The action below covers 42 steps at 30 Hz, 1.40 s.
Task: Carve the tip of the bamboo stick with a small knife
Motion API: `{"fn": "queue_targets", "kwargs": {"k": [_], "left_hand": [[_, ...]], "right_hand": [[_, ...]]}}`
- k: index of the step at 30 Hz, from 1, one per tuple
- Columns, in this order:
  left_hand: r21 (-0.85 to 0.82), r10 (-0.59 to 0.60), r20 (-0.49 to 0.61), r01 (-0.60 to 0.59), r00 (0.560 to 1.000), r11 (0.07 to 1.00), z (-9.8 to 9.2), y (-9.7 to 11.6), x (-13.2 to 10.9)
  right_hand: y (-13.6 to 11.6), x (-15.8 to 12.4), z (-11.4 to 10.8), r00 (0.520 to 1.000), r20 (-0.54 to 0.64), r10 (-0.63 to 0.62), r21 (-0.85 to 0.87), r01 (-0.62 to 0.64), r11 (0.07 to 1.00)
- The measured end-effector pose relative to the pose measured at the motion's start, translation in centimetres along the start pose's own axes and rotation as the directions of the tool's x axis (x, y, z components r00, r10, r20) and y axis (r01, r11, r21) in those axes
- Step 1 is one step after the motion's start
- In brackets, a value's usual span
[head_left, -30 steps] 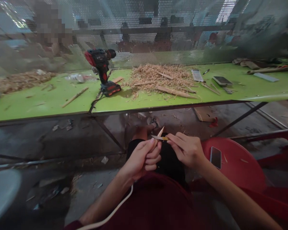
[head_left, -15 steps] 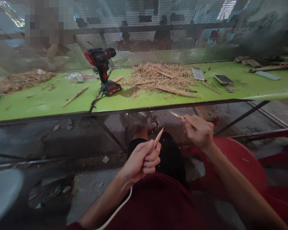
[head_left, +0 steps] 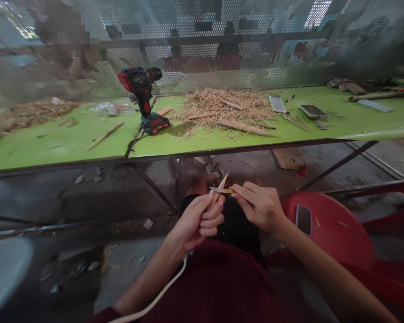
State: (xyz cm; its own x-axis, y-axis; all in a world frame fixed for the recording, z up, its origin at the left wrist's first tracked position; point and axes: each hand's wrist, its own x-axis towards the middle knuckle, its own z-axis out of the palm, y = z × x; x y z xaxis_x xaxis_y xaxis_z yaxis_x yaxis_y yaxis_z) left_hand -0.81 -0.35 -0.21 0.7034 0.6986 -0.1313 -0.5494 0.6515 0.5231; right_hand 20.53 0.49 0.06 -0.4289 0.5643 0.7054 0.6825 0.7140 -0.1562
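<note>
My left hand (head_left: 202,220) is closed round a pale wooden stick (head_left: 223,182), its tapered point sticking up past the thumb. In my right hand (head_left: 259,204) is a small knife (head_left: 228,191) with a yellowish handle. Its blade lies across the stick just above my left thumb and appears to touch it. Both hands are over my lap, below the table's front edge. The lower part of the stick is hidden in my left palm.
On the green table (head_left: 114,150) stand a cordless drill (head_left: 146,101) and a heap of wood shavings (head_left: 205,105) with carved pieces. Behind rises a perforated metal screen (head_left: 202,54). A phone (head_left: 303,220) lies on a red stool (head_left: 336,224) at my right.
My right hand has moved left and down, bringing the knife from beyond the stick back onto it. The phone on the stool has come into view. My left hand is nearly still.
</note>
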Motion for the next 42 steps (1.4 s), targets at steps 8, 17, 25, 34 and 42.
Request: {"fn": "queue_targets", "kwargs": {"k": [8, 17, 25, 34, 42], "left_hand": [[-0.013, -0.036, 0.036, 0.036, 0.999, 0.999, -0.3, 0.1, 0.2], [-0.039, -0.035, 0.009, 0.035, 0.999, 0.999, -0.5, 0.3, 0.2], [-0.103, -0.058, 0.066, 0.065, 0.996, 0.993, -0.7, -0.8, -1.0], [-0.182, -0.116, 0.138, 0.140, 0.984, 0.973, -0.4, 0.3, -0.1], [-0.227, -0.128, 0.122, 0.153, 0.984, 0.962, -0.5, 0.0, -0.5]], "right_hand": [[0.7, 0.3, -0.7, 0.999, 0.034, -0.021, -0.130, 0.025, 0.991], [1.0, 0.8, 0.1, 0.993, -0.004, -0.120, -0.241, 0.116, 0.964], [5.3, 1.5, -4.8, 0.926, -0.376, 0.002, -0.241, -0.100, 0.965], [0.6, 1.4, -3.3, 0.997, -0.080, -0.006, 0.058, 0.011, 0.998], [0.7, 1.2, -0.3, 0.991, -0.057, -0.125, -0.015, 0.124, 0.992]]}}
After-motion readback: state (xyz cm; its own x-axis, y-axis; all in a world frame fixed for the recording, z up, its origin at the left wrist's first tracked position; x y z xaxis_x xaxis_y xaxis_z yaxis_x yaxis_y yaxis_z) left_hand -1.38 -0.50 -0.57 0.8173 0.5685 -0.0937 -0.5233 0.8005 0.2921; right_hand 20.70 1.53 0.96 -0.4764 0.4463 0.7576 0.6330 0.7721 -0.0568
